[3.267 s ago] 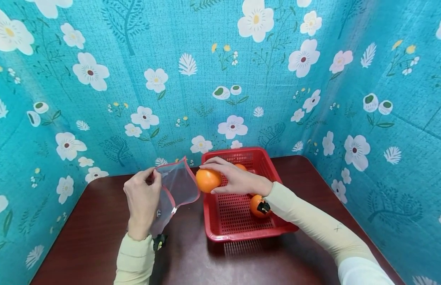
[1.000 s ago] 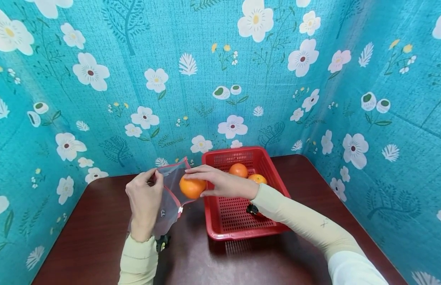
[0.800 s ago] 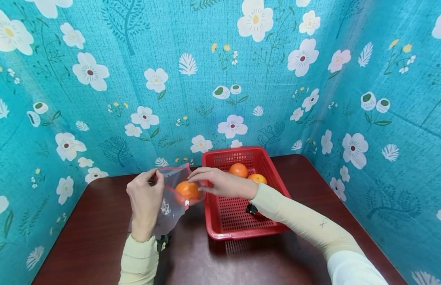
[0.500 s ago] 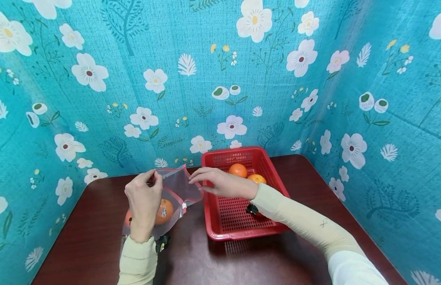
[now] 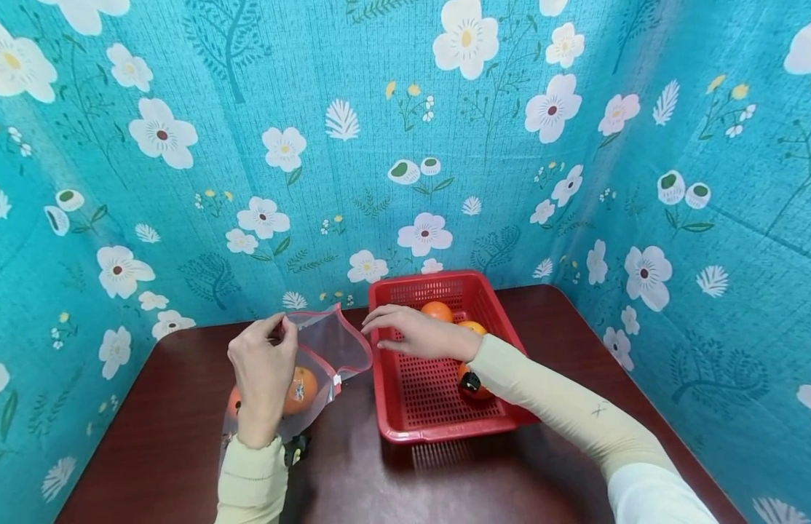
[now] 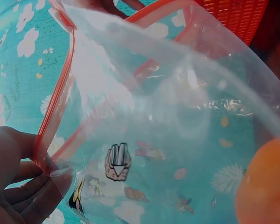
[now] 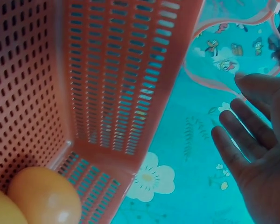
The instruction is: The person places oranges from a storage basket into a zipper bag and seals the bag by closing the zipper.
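My left hand (image 5: 264,371) pinches the red-edged rim of a clear zip bag (image 5: 333,342), whose mouth gapes toward the basket. Inside the bag, an orange (image 5: 301,391) with a sticker lies low behind the left hand, and part of another orange fruit shows left of the wrist. In the left wrist view, thumb and fingers grip the bag's corner, with an orange (image 6: 266,186) at lower right. My right hand (image 5: 421,333) hovers over the left rim of a red plastic basket (image 5: 438,437), fingers spread and holding nothing, its fingertips close to the bag's mouth.
The basket holds several orange fruits: one at the back (image 5: 437,311), another partly behind the right wrist, and one near the front right under the wrist camera (image 5: 469,381). A dark wooden table (image 5: 353,473) lies beneath. Flowered blue cloth (image 5: 353,145) hangs around its back and sides.
The right hand carried an orange from above the basket into the bag's mouth and let go. The orange dropped down into the bag, and the right hand has drawn back rightward. The left hand keeps its pinch.
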A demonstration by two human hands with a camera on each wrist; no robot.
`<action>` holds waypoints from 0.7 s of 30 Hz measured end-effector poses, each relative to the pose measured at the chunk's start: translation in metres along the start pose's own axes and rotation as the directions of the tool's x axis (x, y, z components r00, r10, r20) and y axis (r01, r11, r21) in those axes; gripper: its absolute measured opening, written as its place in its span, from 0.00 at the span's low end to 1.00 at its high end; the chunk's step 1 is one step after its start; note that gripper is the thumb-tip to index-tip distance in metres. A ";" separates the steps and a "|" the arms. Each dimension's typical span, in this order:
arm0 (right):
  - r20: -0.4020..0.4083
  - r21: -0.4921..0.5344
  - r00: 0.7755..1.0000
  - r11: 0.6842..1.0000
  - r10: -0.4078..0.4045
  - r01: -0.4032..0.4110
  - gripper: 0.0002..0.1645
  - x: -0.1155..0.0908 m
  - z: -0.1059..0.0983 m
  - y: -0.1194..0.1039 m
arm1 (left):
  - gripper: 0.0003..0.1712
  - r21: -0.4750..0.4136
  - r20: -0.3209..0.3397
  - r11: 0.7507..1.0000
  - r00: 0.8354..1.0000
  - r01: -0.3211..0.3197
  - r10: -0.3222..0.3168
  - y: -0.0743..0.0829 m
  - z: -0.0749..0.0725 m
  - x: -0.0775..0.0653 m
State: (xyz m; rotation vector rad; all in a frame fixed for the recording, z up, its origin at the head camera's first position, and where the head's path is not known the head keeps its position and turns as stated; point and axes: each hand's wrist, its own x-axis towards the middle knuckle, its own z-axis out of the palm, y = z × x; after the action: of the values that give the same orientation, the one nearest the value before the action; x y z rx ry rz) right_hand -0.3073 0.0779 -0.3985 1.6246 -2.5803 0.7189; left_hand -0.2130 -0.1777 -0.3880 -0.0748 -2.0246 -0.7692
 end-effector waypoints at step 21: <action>0.056 0.044 0.987 0.987 0.152 -0.154 0.24 -0.011 -0.001 0.046 | 0.05 0.006 -0.012 1.000 1.000 -0.016 0.016 -0.001 -0.001 0.000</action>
State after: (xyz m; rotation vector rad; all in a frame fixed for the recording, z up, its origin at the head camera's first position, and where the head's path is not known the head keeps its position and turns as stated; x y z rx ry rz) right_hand -0.3419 0.1043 -0.4181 1.4897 -2.7705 0.7613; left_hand -0.2123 -0.1795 -0.3884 -0.0828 -2.0128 -0.7526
